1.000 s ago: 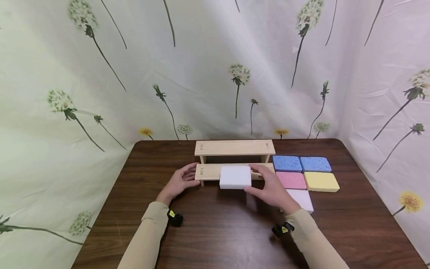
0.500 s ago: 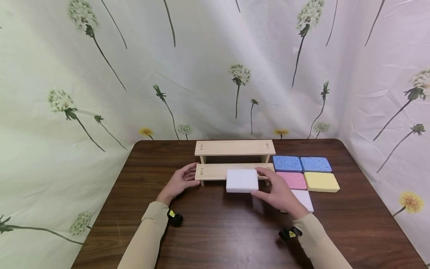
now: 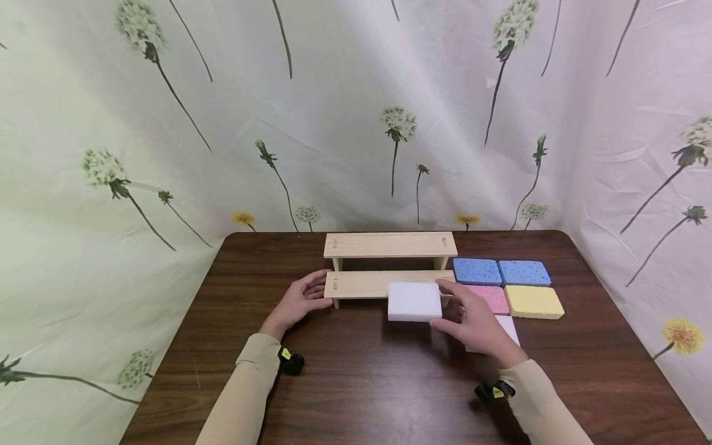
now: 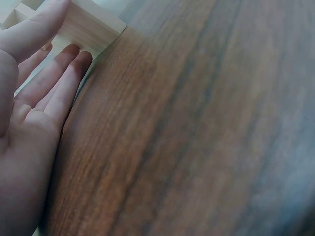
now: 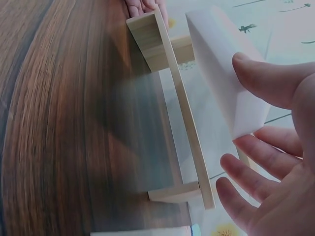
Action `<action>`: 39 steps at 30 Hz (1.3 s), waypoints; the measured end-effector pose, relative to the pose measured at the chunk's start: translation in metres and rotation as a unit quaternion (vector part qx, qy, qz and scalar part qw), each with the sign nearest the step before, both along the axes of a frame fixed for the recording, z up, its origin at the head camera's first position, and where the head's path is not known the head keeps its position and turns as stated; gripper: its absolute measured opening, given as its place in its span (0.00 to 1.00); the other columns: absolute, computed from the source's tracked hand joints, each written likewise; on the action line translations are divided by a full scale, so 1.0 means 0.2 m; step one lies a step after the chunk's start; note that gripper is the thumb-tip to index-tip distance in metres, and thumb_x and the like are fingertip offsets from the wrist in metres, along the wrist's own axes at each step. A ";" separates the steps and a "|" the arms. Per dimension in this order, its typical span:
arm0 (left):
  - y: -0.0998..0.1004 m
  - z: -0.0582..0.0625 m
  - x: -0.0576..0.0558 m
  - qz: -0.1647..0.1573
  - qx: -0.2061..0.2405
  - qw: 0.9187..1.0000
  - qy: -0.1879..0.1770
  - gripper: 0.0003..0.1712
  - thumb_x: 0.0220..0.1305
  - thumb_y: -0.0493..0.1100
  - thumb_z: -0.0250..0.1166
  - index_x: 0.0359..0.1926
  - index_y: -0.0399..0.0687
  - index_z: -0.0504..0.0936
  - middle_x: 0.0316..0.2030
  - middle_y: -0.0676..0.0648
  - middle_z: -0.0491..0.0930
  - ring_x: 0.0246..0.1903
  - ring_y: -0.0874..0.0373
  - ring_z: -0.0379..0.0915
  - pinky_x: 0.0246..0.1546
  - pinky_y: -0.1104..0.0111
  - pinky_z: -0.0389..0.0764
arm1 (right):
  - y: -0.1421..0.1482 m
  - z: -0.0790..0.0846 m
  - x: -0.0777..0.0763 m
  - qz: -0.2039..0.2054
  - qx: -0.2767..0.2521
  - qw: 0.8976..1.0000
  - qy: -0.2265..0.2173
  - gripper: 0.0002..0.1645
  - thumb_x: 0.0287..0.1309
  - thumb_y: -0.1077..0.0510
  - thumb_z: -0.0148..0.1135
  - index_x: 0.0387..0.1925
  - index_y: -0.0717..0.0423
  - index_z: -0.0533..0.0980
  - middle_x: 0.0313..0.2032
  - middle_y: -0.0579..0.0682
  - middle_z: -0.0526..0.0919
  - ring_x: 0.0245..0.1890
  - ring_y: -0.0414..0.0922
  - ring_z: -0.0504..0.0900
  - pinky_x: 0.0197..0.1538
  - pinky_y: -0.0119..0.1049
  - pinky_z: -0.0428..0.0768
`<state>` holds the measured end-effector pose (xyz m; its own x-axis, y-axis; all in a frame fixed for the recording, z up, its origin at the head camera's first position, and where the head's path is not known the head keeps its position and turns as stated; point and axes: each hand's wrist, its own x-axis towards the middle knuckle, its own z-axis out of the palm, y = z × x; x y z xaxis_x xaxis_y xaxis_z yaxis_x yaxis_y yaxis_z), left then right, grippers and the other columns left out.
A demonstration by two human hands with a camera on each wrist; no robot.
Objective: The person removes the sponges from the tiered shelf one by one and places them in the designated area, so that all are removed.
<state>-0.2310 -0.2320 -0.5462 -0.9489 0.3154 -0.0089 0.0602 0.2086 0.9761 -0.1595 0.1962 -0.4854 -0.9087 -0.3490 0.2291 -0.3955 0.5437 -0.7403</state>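
Note:
Held by its right end between thumb and fingers, a white sponge block (image 3: 415, 301) is in my right hand (image 3: 477, 322). The right wrist view shows this white block (image 5: 221, 73) raised above the level of the lower shelf board, with the other fingers spread below. My left hand (image 3: 299, 301) rests against the left end of a two-tier wooden shelf (image 3: 356, 284). In the left wrist view its fingers (image 4: 64, 93) lie nearly straight by the shelf's end (image 4: 88, 24). The white block covers part of the lower board's front right in the head view.
Right of the shelf lie two blue sponges (image 3: 476, 271), a pink sponge (image 3: 492, 299) and a yellow sponge (image 3: 534, 301). Another white block (image 3: 508, 327) lies partly hidden behind my right hand. Everything stands on a dark wooden table (image 3: 356, 383) before a flowered curtain.
My right hand has moved right and slightly nearer to me with the white sponge block, off the middle of the lower board. My left hand has stayed at the shelf's end.

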 end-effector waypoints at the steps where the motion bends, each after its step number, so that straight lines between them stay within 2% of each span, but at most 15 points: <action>1: 0.00 0.00 0.00 -0.001 -0.001 1.000 0.001 0.47 0.63 0.35 0.77 0.78 0.38 0.64 0.69 0.32 0.73 0.67 0.41 0.73 0.64 0.67 0.79 | 0.01 0.00 0.00 -0.001 0.001 1.000 0.002 0.50 0.56 0.52 0.82 0.75 0.59 0.68 0.65 0.61 0.79 0.60 0.60 0.82 0.58 0.62 0.83; 9: 0.00 0.00 0.00 -0.003 -0.006 1.000 0.011 0.47 0.63 0.37 0.77 0.78 0.37 0.64 0.69 0.32 0.73 0.66 0.43 0.74 0.63 0.68 0.79 | 0.07 0.00 0.03 -0.009 0.003 1.000 -0.005 0.51 0.55 0.51 0.83 0.76 0.56 0.68 0.67 0.59 0.78 0.64 0.60 0.79 0.62 0.62 0.81; 16: 0.00 0.00 0.00 0.000 -0.002 1.000 0.004 0.47 0.63 0.35 0.77 0.78 0.38 0.65 0.69 0.33 0.73 0.67 0.41 0.73 0.64 0.67 0.79 | 0.12 -0.02 0.04 -0.012 0.006 1.000 0.016 0.47 0.54 0.53 0.83 0.72 0.59 0.71 0.67 0.58 0.78 0.64 0.60 0.78 0.62 0.61 0.81; 25: 0.00 0.00 0.00 -0.001 -0.001 1.000 0.003 0.47 0.63 0.35 0.77 0.79 0.38 0.63 0.69 0.32 0.72 0.67 0.41 0.72 0.65 0.66 0.78 | 0.17 0.00 0.07 -0.019 0.017 1.000 0.002 0.48 0.55 0.51 0.83 0.73 0.55 0.71 0.68 0.56 0.77 0.64 0.59 0.78 0.63 0.63 0.80; 31: 0.01 0.00 0.00 -0.004 -0.001 1.000 0.005 0.47 0.63 0.35 0.77 0.78 0.38 0.64 0.69 0.32 0.72 0.67 0.40 0.72 0.65 0.64 0.79 | 0.22 0.00 0.08 -0.024 0.019 1.000 0.002 0.47 0.54 0.54 0.83 0.73 0.55 0.72 0.69 0.57 0.77 0.65 0.59 0.77 0.63 0.63 0.80; 39: 0.00 -0.01 0.00 -0.002 0.000 1.000 0.005 0.47 0.64 0.35 0.76 0.79 0.38 0.63 0.69 0.33 0.72 0.67 0.43 0.73 0.63 0.68 0.79 | 0.29 0.02 0.09 -0.037 0.037 0.999 0.006 0.47 0.54 0.55 0.83 0.73 0.54 0.72 0.68 0.56 0.77 0.63 0.59 0.79 0.61 0.64 0.81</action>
<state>-0.2314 -0.2313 -0.5481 -0.9478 0.3190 -0.0001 0.0701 0.2085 0.9755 -0.1411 0.2534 -0.4821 -0.9302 -0.2967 0.2161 -0.3603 0.6253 -0.6923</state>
